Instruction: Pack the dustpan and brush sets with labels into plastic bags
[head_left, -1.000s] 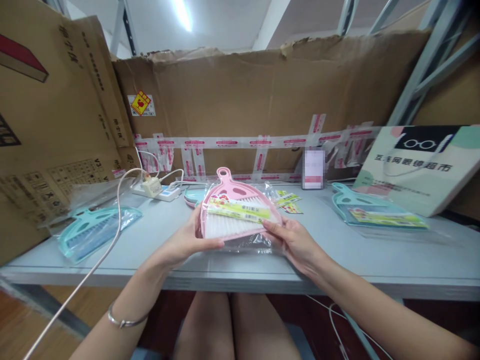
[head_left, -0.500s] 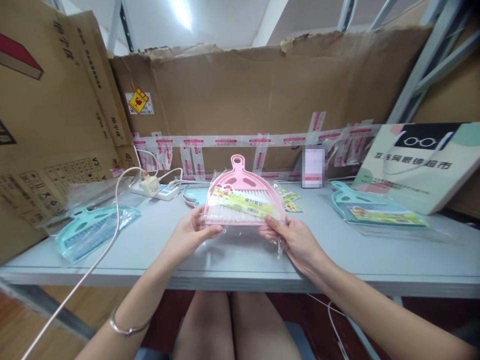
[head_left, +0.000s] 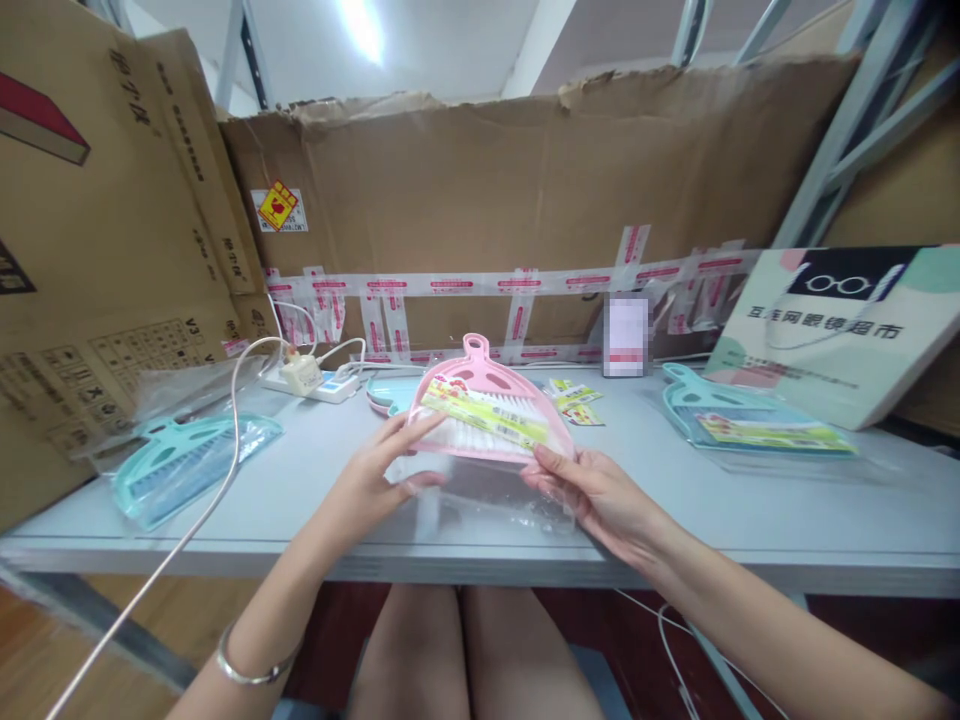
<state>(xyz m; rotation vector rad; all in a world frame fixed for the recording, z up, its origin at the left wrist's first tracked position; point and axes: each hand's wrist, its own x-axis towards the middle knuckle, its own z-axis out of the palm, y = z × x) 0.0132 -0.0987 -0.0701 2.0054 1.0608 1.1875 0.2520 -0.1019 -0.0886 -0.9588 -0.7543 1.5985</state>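
Note:
A pink dustpan [head_left: 501, 378] with a white-bristled brush [head_left: 466, 434] is packed in a clear plastic bag [head_left: 480, 490], its handle pointing away from me. A yellow-green card label [head_left: 484, 412] lies slantwise across the bristles. My right hand [head_left: 589, 490] pinches the lower right corner, thumb on top. At the lower left, my left hand [head_left: 386, 470] has its fingers stretched against the pan's edge and its thumb held apart below. The loose end of the bag hangs toward me over the table's front part.
Bagged turquoise dustpan sets lie left [head_left: 195, 460] and right [head_left: 757, 415] on the grey table [head_left: 300, 520]. Behind are a power strip [head_left: 337, 385], several small cards [head_left: 577, 400], a phone-like object [head_left: 626, 335] and cardboard [head_left: 450, 200]. A white cable [head_left: 235, 430] crosses the left side.
The pink dustpan set has tilted back and sunk lower, its handle end dropping. My left thumb has come off its lower edge, and the left fingers have straightened. My right hand keeps its hold.

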